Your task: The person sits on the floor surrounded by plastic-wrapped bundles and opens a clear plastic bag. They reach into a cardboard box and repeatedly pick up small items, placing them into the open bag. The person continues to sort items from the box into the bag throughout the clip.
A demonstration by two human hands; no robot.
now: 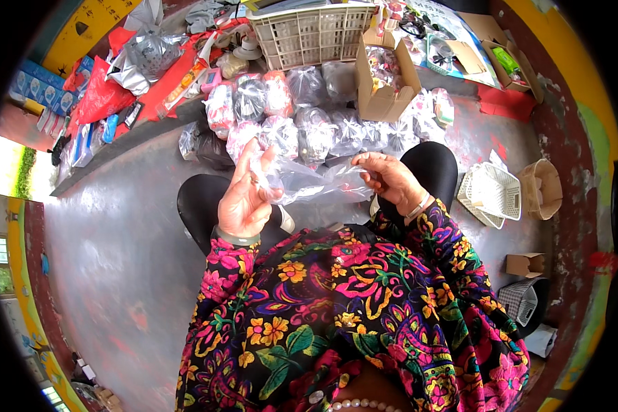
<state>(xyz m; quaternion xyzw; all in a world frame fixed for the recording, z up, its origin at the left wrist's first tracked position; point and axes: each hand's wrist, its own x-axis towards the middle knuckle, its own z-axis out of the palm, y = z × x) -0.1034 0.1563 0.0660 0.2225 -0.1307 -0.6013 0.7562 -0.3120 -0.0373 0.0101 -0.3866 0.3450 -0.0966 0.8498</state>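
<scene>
A clear, crumpled plastic bag (pixel 316 182) is stretched between both my hands above my knees. My left hand (pixel 247 196) pinches its left edge with fingers raised. My right hand (pixel 389 177) grips the right edge with curled fingers. I sit on a grey floor in a bright floral top, black trousers showing under the bag. Just beyond the bag lies a heap of tied clear bags (pixel 302 113) filled with small items.
An open cardboard box (pixel 384 86) and a white plastic crate (pixel 309 34) stand behind the heap. White baskets (pixel 494 192) and a small brown box (pixel 525 264) lie at my right. Red and silver packets (pixel 137 75) pile up at the far left along a step.
</scene>
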